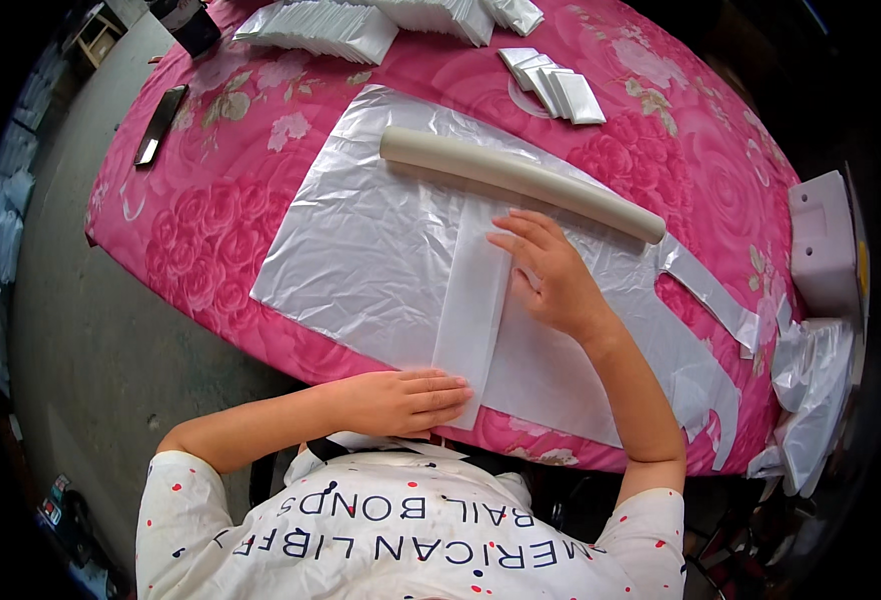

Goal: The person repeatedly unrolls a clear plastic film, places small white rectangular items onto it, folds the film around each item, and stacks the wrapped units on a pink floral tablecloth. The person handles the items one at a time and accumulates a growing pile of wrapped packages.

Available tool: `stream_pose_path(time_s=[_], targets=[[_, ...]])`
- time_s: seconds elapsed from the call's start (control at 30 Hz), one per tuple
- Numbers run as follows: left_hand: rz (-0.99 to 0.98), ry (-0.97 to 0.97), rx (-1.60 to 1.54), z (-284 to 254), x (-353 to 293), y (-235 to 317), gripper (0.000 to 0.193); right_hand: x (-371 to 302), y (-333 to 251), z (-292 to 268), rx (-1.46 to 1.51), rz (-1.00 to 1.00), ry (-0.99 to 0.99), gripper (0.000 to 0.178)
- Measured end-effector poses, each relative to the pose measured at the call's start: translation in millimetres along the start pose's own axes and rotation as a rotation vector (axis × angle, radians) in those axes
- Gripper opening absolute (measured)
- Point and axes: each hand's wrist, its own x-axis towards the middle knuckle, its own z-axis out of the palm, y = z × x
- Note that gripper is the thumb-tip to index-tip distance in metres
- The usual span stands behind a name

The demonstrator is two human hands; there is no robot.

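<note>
A thin white plastic sheet, shaped like a disposable apron with strap-like cut-outs at its right end, is spread on the table. Across its middle runs a narrow folded white strip. At the strip's near end, my left hand lies flat with fingers stretched out, close to the table's edge. My right hand is at the strip's far end, fingers extended and thumb apart, holding nothing. A long pale beige tube rests slantwise on the sheet, just beyond my right fingertips.
A pink flowered cloth covers the table. Stacks of folded white packets line the far edge, with several more packets fanned nearby. A dark phone lies at left. Right are a pale box and crumpled white plastic.
</note>
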Motion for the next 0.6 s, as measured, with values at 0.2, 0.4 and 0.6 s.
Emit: stream_pose_path(time_s=[0.2, 0.4, 0.6], targets=[[0.141, 0.074, 0.068, -12, -1, -11, 0.034, -42, -41, 18, 0.129, -0.016, -0.169, 0.064], [0.030, 0.205, -0.174, -10, -5, -7, 0.025, -44, -51, 19, -0.025, -0.058, -0.218, 0.058], [-0.165, 0.368, -0.200, -30, 5, -11, 0.044, -51, -52, 38, -0.110, -0.037, -0.039, 0.049]])
